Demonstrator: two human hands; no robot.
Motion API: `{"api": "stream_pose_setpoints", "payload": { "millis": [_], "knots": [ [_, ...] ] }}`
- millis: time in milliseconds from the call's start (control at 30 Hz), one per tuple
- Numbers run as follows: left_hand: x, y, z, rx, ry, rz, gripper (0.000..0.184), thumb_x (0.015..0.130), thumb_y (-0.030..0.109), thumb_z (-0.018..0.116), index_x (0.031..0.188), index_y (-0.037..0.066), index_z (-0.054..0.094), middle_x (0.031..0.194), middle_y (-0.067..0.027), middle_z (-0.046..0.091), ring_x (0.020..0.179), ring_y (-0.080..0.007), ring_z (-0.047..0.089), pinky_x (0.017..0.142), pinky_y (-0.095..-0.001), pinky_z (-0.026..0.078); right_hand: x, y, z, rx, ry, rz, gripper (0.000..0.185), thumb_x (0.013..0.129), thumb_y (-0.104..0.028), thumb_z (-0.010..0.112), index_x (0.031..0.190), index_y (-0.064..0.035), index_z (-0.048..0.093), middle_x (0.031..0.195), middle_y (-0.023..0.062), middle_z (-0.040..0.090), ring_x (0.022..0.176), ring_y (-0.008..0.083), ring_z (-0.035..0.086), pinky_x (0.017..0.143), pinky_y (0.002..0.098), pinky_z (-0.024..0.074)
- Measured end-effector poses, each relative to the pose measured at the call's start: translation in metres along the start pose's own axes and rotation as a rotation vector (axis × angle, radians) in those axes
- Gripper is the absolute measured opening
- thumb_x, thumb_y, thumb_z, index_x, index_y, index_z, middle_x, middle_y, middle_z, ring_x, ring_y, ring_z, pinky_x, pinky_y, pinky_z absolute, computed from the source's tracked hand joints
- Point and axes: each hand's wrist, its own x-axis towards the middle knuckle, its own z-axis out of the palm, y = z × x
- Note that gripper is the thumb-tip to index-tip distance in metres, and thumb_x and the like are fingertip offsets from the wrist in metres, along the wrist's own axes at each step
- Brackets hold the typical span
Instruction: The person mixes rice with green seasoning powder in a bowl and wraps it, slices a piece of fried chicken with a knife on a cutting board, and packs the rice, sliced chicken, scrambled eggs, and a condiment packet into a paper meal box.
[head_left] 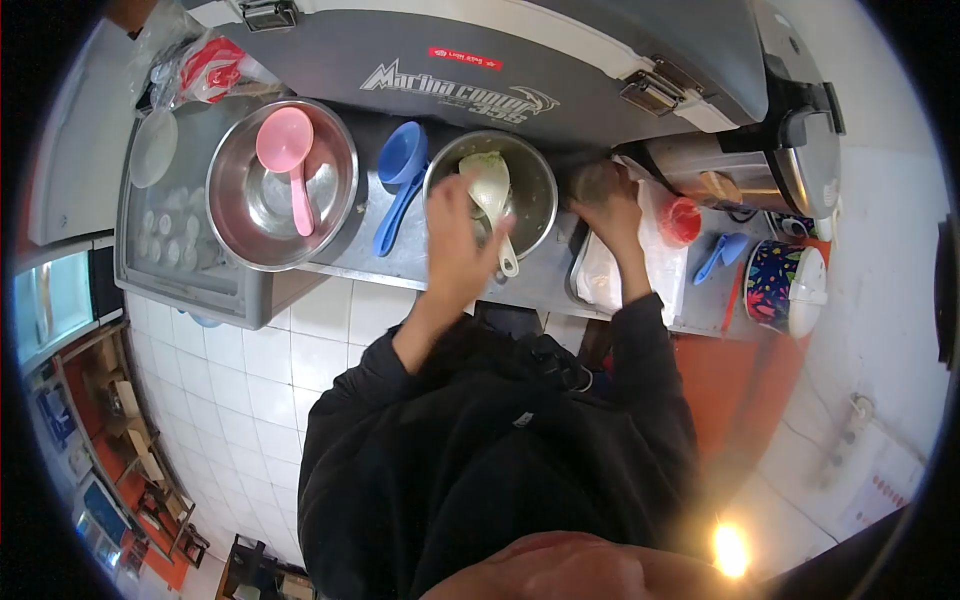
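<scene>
A metal pot [548,200] stands on the counter in front of me, with a pale ladle [489,188] in it and its handle over the near rim. My left hand [462,240] hovers by the pot's left side, slightly blurred, fingers and thumb apart around nothing. My right hand [618,215] is to the right of the pot, its fingers curled round a blurred, brownish rounded object [592,183] that I cannot make out. Beneath that forearm, a white sheet [600,275] lies over a tray.
Left of the pot are blue scoops [402,155] and a steel bowl [222,215] holding a pink ladle [287,145]. A grey cooler [330,60] runs along the back. A red-topped item [680,221], a small blue scoop [722,257] and a patterned canister [775,287] are rightward.
</scene>
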Motion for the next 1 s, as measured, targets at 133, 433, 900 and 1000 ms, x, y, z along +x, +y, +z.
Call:
{"api": "stream_pose_setpoints", "payload": {
  "millis": [133,433,900,1000],
  "knots": [
    [0.005,-0.052,-0.022,0.172,0.126,-0.121,0.048,0.088,0.023,0.059,0.129,0.002,0.043,0.118,-0.0224,0.045,0.102,-0.035,0.049,0.087,-0.0397,0.041,-0.001,-0.017,0.012,-0.248,0.016,-0.02,0.069,0.068,-0.034,0.074,0.126,-0.0064,0.047,0.128,0.0209,0.049,0.112,0.0402,0.049,0.092,0.0463,0.0427],
    [0.025,-0.08,0.011,0.189,0.13,-0.238,0.028,0.094,0.018,0.047,0.119,0.007,0.053,0.103,-0.0213,0.057,0.088,-0.0423,0.058,0.074,-0.0465,0.047,-0.039,-0.133,0.051,-0.358,-0.383,-0.049,0.058,0.08,-0.009,0.056,0.136,-0.0091,0.04,0.101,0.0192,0.055,0.076,0.032,0.063,0.065,0.0422,0.052],
    [0.03,-0.101,0.014,0.031,0.07,-0.114,0.039,0.088,0.003,0.046,0.126,0.011,0.054,0.095,-0.0208,0.055,0.082,-0.0415,0.057,0.069,-0.0457,0.047,-0.023,-0.115,0.05,-0.488,-0.226,-0.351,0.036,0.084,-0.008,0.05,0.118,-0.0041,0.06,0.074,0.0166,0.058,0.065,0.0279,0.065,0.057,0.0329,0.0548],
    [0.022,-0.106,0.019,0.076,0.073,-0.079,0.041,0.087,0.002,0.047,0.126,0.011,0.053,0.095,-0.021,0.055,0.082,-0.0411,0.057,0.07,-0.0451,0.047,0.023,-0.095,0.017,-0.162,-0.622,-0.334,0.028,0.094,-0.017,0.043,0.108,-0.0022,0.062,0.073,0.0221,0.061,0.072,0.0311,0.067,0.06,0.0403,0.0549]
  ]
}}
